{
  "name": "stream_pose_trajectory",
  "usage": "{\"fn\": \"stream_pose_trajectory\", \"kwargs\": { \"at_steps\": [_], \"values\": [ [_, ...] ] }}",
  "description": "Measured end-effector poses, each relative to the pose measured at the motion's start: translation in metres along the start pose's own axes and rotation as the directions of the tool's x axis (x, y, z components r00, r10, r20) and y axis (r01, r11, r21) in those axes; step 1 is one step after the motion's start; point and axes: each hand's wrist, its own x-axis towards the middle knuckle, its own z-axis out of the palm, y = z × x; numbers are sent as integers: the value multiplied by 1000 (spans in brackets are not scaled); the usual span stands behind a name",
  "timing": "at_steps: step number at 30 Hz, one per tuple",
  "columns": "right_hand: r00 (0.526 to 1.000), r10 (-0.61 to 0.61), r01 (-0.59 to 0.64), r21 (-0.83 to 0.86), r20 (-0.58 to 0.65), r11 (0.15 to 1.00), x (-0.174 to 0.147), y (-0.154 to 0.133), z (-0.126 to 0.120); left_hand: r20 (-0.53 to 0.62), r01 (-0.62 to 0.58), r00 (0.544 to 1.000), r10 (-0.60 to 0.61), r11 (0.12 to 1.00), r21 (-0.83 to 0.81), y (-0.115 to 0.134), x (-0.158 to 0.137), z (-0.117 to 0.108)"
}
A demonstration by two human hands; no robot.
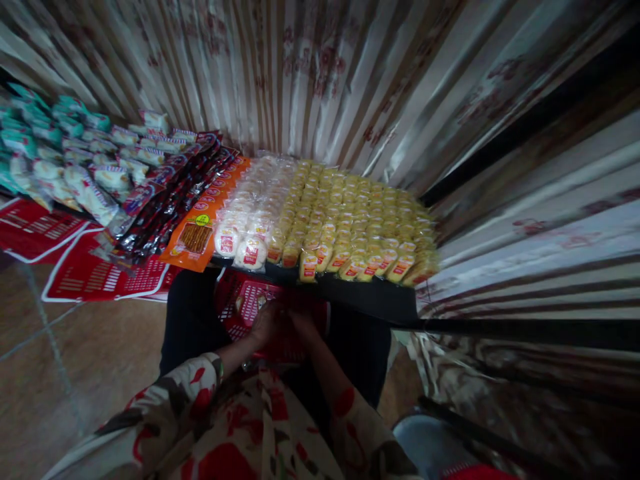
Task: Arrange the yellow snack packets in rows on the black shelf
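Both hands come together low in front of me, between my knees, over a red printed piece (240,300) with white dashed marks, like a bag or basket. My left hand (266,323) has its fingers curled in toward the middle. Close beside it, my right hand (300,321) also bends inward, its fingertips in dark shade. What they grip is too dim to make out. Just beyond them, on a black shelf (370,300), stand white round wrapped cakes (251,252) and rows of yellow wrapped cakes (360,227).
Left of the cakes lie an orange snack packet (196,233), dark shiny packets (160,207), white wrapped packets (105,177) and teal packets (35,120). Red printed pieces (105,270) hang below the shelf there. A patterned curtain (310,80) rises behind. Dark bars (530,330) run at right.
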Motion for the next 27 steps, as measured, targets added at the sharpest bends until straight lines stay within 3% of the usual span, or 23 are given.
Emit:
{"fn": "stream_pose_trajectory", "kwargs": {
  "at_steps": [4,8,12,17,22,27],
  "values": [
    [994,107,-105,111,-10,988,-13,-15,-8,6,-12,1000,12,999,-43,11,-9,-6],
    [989,144,-131,238,-40,962,-28,-36,-20,-66,-16,998,-4,956,-293,25,-17,-21],
    [995,-57,74,199,-87,977,-45,-48,-28,-48,3,998,-32,861,-508,45,-27,-40],
    [965,-254,260,142,-62,955,-72,-57,-35,-55,28,995,-78,791,-611,66,-39,-48],
    [952,-282,299,171,-118,939,-94,-68,-46,-28,-13,1000,-9,726,-688,87,-44,-44],
    [940,-268,316,247,-210,916,-106,-70,-63,38,-48,995,96,755,-654,116,-39,-39]
  ]
}}
